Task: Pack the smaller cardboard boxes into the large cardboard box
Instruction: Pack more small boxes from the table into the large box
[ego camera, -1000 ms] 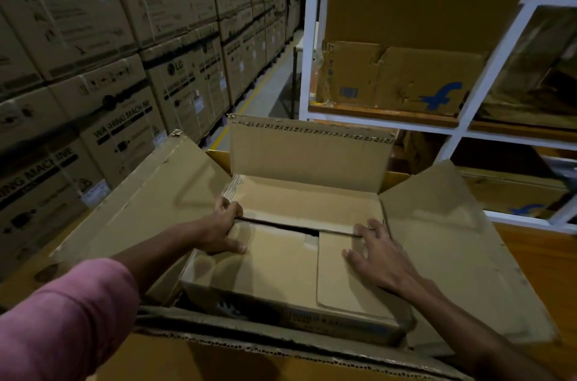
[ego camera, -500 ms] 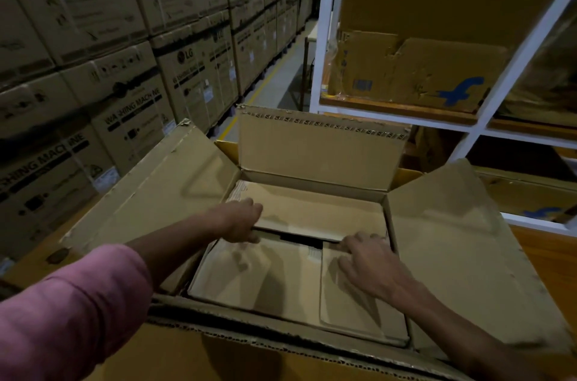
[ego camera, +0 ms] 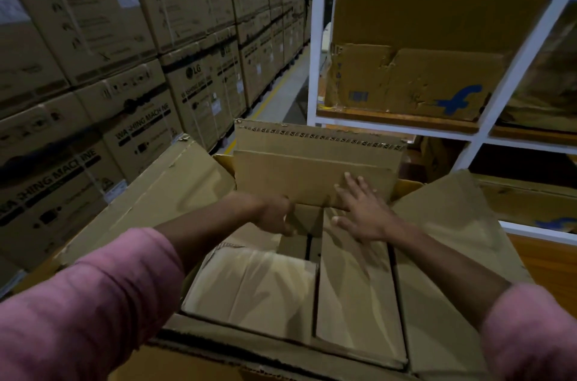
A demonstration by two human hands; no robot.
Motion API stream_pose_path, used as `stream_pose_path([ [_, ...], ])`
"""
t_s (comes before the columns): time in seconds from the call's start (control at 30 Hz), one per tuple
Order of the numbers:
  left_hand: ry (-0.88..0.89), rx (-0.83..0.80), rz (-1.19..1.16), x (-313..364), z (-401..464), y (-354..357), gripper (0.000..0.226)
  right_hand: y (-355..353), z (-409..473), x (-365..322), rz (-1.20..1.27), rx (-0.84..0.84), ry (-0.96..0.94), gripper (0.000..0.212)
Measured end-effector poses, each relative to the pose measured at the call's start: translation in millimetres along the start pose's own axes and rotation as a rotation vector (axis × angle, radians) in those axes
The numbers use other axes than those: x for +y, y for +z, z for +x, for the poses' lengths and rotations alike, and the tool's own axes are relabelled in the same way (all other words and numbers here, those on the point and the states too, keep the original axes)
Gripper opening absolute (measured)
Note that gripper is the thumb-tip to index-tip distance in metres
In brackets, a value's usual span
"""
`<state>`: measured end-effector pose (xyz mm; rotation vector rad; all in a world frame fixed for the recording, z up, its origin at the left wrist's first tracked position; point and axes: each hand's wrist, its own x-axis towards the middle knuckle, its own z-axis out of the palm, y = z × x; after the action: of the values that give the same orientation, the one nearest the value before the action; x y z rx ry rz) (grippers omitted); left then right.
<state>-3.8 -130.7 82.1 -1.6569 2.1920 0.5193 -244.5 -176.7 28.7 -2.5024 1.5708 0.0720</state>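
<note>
Large brown corrugated cardboard box [ego camera: 175,190] sits open, all four flaps out, far flap standing upright.

Smaller flat brown cardboard box [ego camera: 249,290] lies inside it, below and nearer than both hands, filling most of the floor; its top flaps are partly unclosed with a dark gap between them.

A brown cardboard panel [ego camera: 309,177] is raised on edge just ahead of the hands, in front of the far flap.

Left hand [ego camera: 274,213], pink sleeve, curled on the panel's lower edge; grip detail blurred.

Right hand [ego camera: 363,210] is flat with fingers spread, palm pressed on the panel's lower right, not gripping.

Left of the left hand: stacked brown washing-machine cartons [ego camera: 125,74].

Beyond the right hand: white metal shelf rack [ego camera: 312,68] holding a torn brown carton with a blue logo [ego camera: 415,81].
</note>
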Motion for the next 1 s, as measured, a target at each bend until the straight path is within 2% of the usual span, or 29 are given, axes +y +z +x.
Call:
stream_pose_path([
  [0.17,-0.043,0.144,0.074,14.6,27.7,-26.5,0.071,-4.5,33.9,18.8,0.024,0.014,0.089,0.081],
  [0.27,-0.084,0.134,0.019,18.1,44.7,-20.2,0.07,-7.9,37.9,22.0,-0.007,0.071,0.109,0.077],
  [0.5,-0.129,-0.046,-0.107,31.3,53.0,3.9,0.05,-16.9,40.2,24.8,-0.027,0.095,0.092,0.072],
  [0.67,-0.124,-0.087,-0.09,40.4,51.8,12.9,0.033,-9.5,36.6,29.9,-0.075,0.135,0.04,0.06],
  [0.83,-0.063,-0.3,-0.044,56.7,50.0,35.0,0.022,-7.6,23.1,15.3,-0.128,0.107,0.023,0.044],
  [0.9,-0.021,-0.328,-0.039,66.4,40.4,32.5,0.02,-11.9,15.1,2.2,-0.093,0.114,-0.036,0.039],
  [1.0,0.049,-0.282,-0.163,69.8,25.8,20.8,0.032,-19.4,2.9,-21.0,0.055,0.118,-0.254,0.035],
])
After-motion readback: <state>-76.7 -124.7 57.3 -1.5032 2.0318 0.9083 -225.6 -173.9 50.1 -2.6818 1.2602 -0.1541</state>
